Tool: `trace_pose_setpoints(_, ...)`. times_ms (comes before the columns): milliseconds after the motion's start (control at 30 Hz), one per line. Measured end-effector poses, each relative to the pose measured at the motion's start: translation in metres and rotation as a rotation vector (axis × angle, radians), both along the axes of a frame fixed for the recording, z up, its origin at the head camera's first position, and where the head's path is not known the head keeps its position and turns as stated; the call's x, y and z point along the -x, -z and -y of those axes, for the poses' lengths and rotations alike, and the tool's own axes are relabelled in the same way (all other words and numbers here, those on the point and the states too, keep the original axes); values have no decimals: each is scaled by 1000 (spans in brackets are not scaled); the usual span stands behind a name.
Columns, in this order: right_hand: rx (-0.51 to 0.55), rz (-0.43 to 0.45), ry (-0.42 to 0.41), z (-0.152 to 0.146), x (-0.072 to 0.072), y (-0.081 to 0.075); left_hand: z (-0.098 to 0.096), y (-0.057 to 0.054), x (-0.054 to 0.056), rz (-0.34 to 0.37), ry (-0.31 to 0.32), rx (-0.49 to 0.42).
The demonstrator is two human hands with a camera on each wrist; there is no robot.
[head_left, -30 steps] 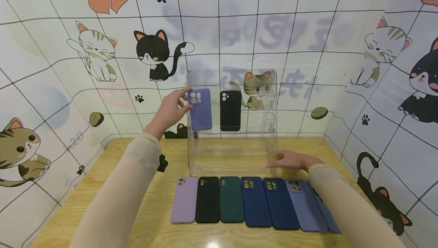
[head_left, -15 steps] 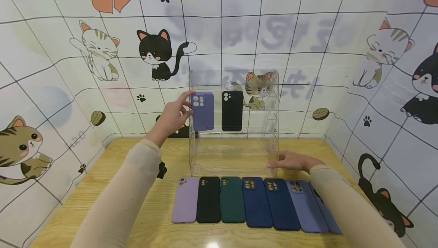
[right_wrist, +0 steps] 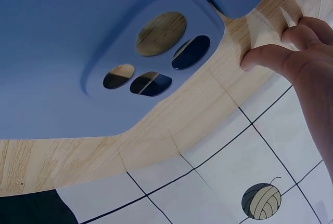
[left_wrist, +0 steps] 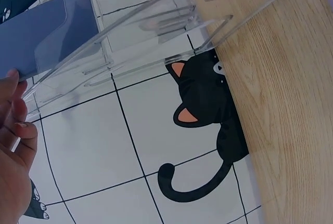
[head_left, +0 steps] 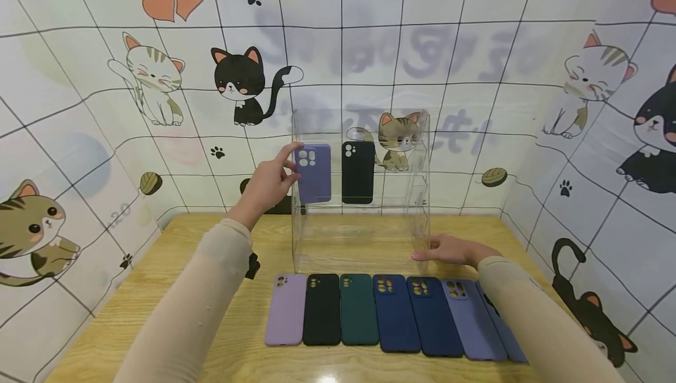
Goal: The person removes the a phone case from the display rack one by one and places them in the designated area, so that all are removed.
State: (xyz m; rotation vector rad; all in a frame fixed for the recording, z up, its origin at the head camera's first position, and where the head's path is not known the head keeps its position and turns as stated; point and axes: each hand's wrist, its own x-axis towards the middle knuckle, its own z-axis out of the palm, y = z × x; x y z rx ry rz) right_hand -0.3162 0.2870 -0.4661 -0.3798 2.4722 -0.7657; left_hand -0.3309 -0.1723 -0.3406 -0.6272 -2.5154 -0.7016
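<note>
A clear display rack (head_left: 364,246) stands upright on the table. My left hand (head_left: 267,185) is at its upper left side and pinches the left edge of a purple phone case (head_left: 315,180), which stands upright on the shelf. Seen from the left wrist, the fingers of this hand (left_wrist: 15,146) are curled by the case (left_wrist: 57,31). To its right a black phone case (head_left: 358,173) stands on the same shelf. Low on the rack's right side, my right hand (head_left: 455,249) grips the edge, thumb in front; its other fingers are partly hidden in the head view.
In front of the rack lies a row of several phone cases: lilac (head_left: 286,311), black (head_left: 321,311), green (head_left: 360,311), dark blue (head_left: 396,315) and purple-blue (head_left: 477,321). The right forearm covers the row's right end. Cat-patterned cloth surrounds the wooden table (head_left: 237,324).
The purple phone case has come down slightly in the rack, with my left hand moving down alongside it. My right hand stays at the rack's lower right side.
</note>
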Motion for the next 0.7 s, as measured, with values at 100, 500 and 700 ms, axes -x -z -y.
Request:
trace_pose_setpoints(100,3,-2,0,0,0,0,-3,0,0,-27,-20,-19)
trace_pose_setpoints(500,-9,8,19,0,-1,1,-9,3,-1,-84,-113,-150)
trace_pose_setpoints(700,-3,-1,-17,1,-2,0,-3,-14,-9,-154,-145,-352)
